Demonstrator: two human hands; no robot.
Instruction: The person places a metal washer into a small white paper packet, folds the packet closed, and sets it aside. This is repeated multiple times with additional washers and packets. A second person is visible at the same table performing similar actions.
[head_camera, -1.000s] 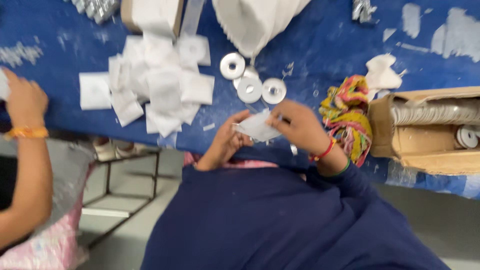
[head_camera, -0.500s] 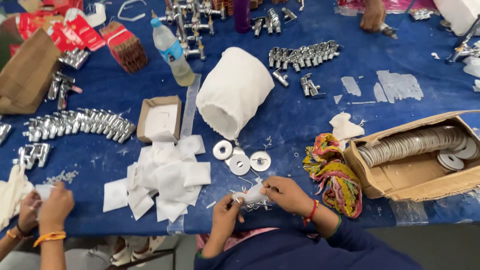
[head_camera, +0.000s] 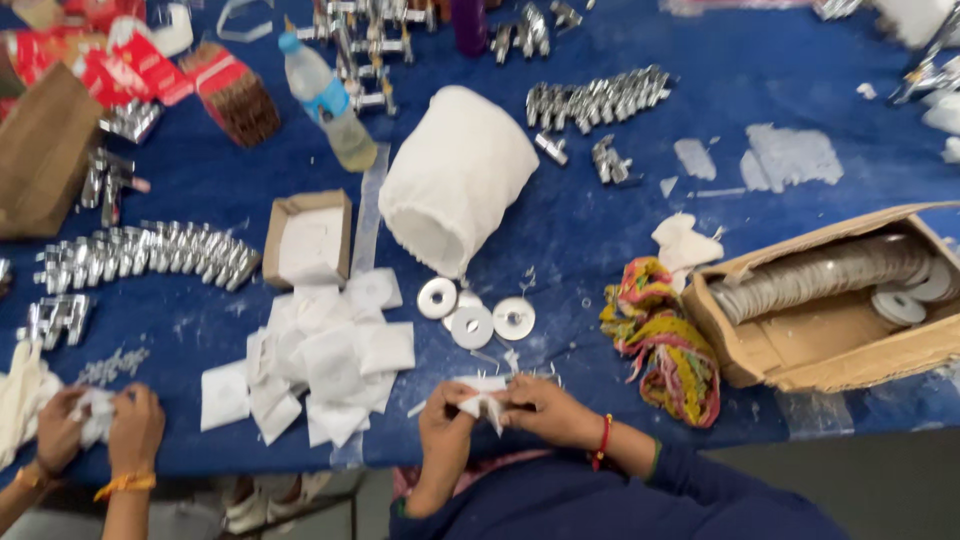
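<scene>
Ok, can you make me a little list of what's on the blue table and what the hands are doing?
left hand: pinches white paper
right hand: holds the same paper
discs: three, flat on the table, just beyond the hands
paper pile: left of the discs
white roll: on its side, behind the discs
box: right, open, with stacked discs inside
cloth: colourful, beside the box
other person's hands: far left, holding white paper

1 head camera looks steeply down from above onto the blue table (head_camera: 640, 230).
</scene>
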